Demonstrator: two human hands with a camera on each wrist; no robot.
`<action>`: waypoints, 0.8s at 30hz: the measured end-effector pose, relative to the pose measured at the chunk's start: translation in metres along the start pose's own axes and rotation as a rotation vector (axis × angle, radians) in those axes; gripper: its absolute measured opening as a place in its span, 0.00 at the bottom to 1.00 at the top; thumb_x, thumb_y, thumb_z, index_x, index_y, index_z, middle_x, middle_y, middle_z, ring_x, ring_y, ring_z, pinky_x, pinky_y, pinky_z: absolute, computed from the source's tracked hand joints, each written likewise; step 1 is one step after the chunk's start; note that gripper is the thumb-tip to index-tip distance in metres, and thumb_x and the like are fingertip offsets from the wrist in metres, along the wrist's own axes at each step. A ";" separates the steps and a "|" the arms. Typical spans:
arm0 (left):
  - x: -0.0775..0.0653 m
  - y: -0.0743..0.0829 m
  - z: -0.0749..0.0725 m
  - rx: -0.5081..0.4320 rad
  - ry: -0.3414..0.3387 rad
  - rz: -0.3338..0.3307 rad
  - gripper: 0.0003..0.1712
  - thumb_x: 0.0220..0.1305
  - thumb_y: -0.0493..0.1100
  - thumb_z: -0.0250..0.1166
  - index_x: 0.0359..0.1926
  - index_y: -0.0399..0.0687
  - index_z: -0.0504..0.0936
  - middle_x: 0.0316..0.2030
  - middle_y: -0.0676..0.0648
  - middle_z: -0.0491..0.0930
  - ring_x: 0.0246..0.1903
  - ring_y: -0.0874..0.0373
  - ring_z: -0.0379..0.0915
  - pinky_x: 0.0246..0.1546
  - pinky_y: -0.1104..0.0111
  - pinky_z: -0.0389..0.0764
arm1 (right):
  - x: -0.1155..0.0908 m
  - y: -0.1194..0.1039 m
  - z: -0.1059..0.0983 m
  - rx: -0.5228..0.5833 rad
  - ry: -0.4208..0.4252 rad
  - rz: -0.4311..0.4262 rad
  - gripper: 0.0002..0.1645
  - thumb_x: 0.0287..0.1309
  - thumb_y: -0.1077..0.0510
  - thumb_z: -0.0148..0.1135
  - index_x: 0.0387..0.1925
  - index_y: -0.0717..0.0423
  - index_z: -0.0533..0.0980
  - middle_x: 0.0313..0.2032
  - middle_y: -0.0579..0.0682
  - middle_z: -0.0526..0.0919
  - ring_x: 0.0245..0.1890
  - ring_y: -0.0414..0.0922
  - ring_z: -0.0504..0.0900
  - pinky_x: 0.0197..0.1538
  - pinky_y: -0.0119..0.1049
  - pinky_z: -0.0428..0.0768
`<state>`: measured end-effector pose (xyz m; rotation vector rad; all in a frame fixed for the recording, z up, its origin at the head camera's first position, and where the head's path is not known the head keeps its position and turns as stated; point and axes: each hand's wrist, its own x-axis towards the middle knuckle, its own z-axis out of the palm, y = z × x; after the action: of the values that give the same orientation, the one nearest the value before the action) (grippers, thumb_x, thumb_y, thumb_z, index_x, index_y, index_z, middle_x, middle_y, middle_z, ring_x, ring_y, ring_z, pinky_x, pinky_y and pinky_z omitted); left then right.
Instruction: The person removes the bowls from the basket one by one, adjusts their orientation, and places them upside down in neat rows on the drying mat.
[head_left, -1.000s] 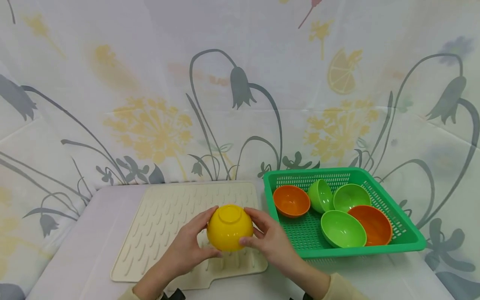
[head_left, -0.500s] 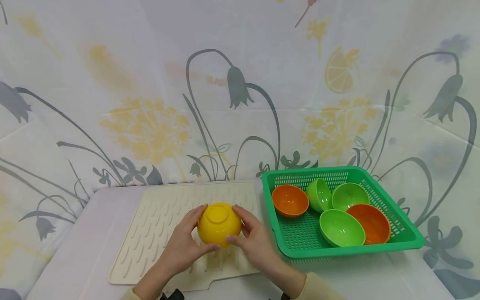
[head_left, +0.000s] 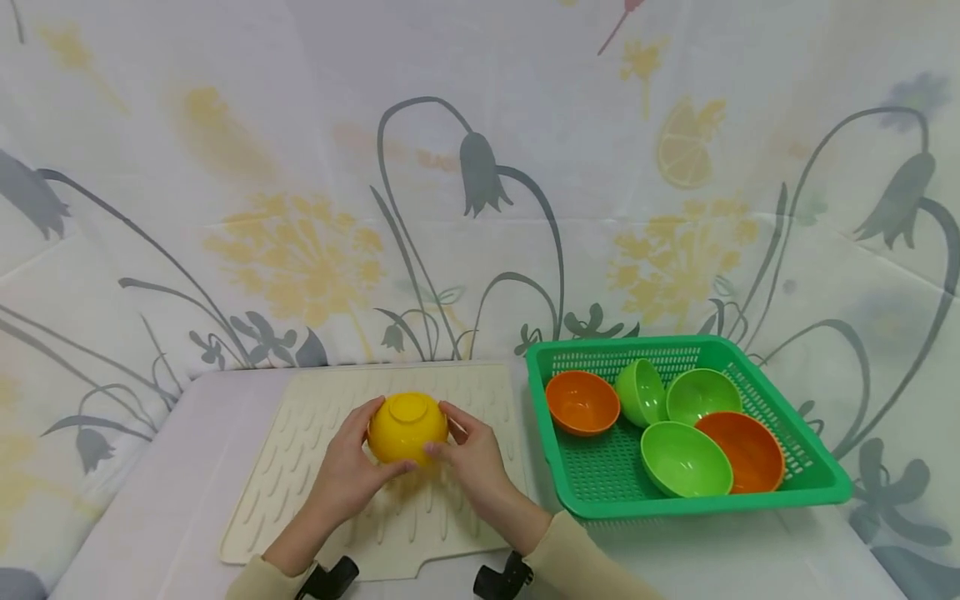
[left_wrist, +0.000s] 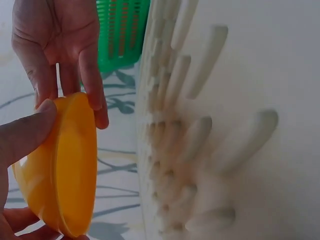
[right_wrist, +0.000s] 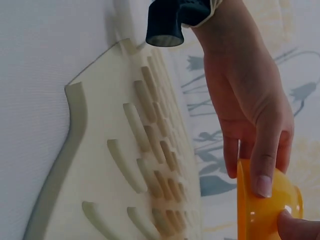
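Observation:
Upside down, a yellow bowl is held between both hands above a cream drying mat with raised ridges. My left hand grips its left side, thumb at the near side and fingers round the far side. On the opposite side my right hand pinches it the same way. In the left wrist view the bowl faces the mat with its hollow side and stands apart from the ridges. The right wrist view shows a left-hand thumb and the bowl's outer wall.
To the right stands a green perforated basket. Inside lie an orange bowl at the left, a larger orange bowl and several green bowls. A flower-patterned cloth hangs behind the white-covered table.
Both hands have carried the yellow bowl leftward and slightly away from me over the mat, still upside down. The basket and its bowls stay put.

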<state>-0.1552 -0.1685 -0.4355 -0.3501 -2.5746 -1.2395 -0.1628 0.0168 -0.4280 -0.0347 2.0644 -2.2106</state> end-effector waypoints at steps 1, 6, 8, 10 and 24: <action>0.001 -0.002 -0.001 -0.005 0.002 -0.008 0.52 0.45 0.45 0.83 0.68 0.34 0.66 0.64 0.35 0.69 0.58 0.40 0.70 0.57 0.46 0.75 | 0.003 0.001 0.003 0.004 0.011 0.012 0.36 0.54 0.75 0.67 0.66 0.63 0.71 0.70 0.61 0.66 0.68 0.62 0.66 0.58 0.45 0.77; 0.008 -0.011 -0.007 0.004 0.011 -0.067 0.52 0.49 0.43 0.81 0.69 0.31 0.63 0.66 0.31 0.65 0.63 0.35 0.64 0.64 0.41 0.66 | 0.019 0.005 0.018 0.013 0.042 0.054 0.34 0.54 0.73 0.69 0.64 0.60 0.74 0.65 0.62 0.71 0.55 0.55 0.80 0.49 0.40 0.84; 0.011 -0.015 -0.010 0.026 0.011 -0.091 0.52 0.50 0.44 0.80 0.70 0.30 0.62 0.67 0.30 0.64 0.65 0.34 0.61 0.65 0.41 0.62 | 0.025 0.007 0.023 0.030 0.045 0.065 0.33 0.55 0.73 0.69 0.63 0.60 0.74 0.60 0.63 0.75 0.49 0.51 0.83 0.47 0.39 0.85; 0.014 -0.020 -0.012 0.038 0.011 -0.116 0.53 0.51 0.45 0.80 0.70 0.30 0.61 0.68 0.30 0.63 0.66 0.33 0.61 0.65 0.41 0.62 | 0.030 0.008 0.029 0.050 0.047 0.067 0.33 0.54 0.73 0.69 0.63 0.62 0.74 0.55 0.63 0.78 0.44 0.48 0.85 0.45 0.38 0.85; 0.036 -0.051 -0.025 0.042 0.064 -0.241 0.52 0.57 0.39 0.75 0.74 0.28 0.53 0.70 0.28 0.56 0.68 0.33 0.55 0.69 0.43 0.56 | 0.066 0.022 0.062 -0.061 0.026 0.025 0.26 0.58 0.68 0.67 0.60 0.62 0.77 0.58 0.54 0.78 0.57 0.49 0.78 0.54 0.37 0.81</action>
<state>-0.2021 -0.2160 -0.4456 0.0104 -2.6426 -1.2479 -0.2206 -0.0528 -0.4498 0.0152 2.1333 -2.1447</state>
